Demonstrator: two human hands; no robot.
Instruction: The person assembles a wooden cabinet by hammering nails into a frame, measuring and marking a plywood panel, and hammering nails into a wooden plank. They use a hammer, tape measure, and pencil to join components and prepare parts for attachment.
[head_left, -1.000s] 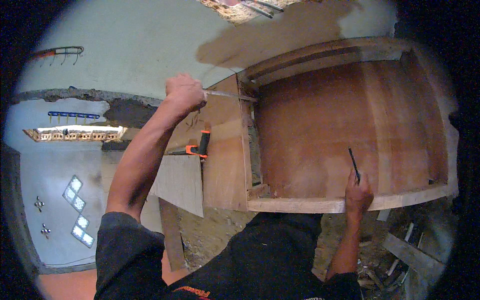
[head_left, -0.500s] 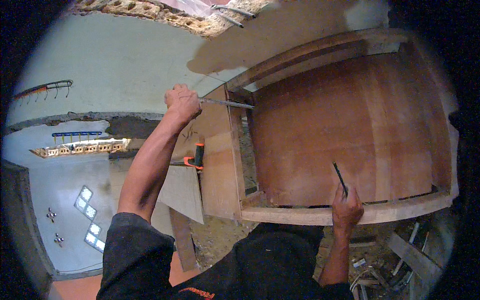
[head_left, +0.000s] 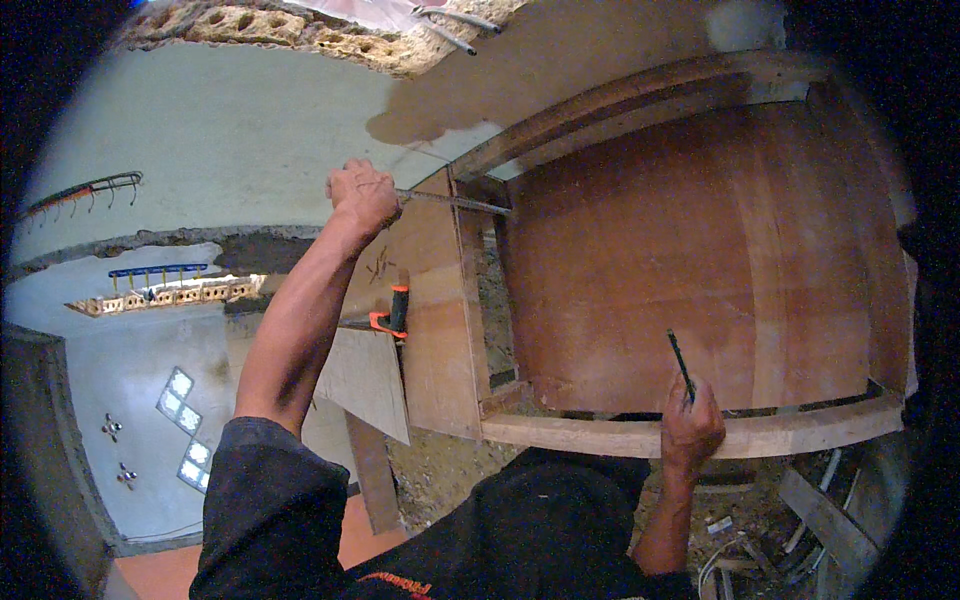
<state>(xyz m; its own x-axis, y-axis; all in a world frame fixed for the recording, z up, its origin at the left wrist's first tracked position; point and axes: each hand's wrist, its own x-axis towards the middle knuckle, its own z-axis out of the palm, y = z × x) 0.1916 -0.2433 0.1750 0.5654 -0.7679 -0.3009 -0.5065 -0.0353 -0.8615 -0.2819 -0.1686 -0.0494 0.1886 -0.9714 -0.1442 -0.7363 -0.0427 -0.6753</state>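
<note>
Only the view moved; nothing slipped. Left hand (head_left: 364, 197) grips a tape measure (head_left: 456, 201), perhaps; right hand (head_left: 692, 428), a pencil (head_left: 678, 354).

Orange lettering (head_left: 398, 582) on dk shirt (head_left: 470, 540), lower edge of pic, too blurred to read w/ certainty

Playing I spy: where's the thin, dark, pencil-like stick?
The thin dark stick pokes up from the right hand, by the pale wooden rail, right of centre in the head view.
</note>
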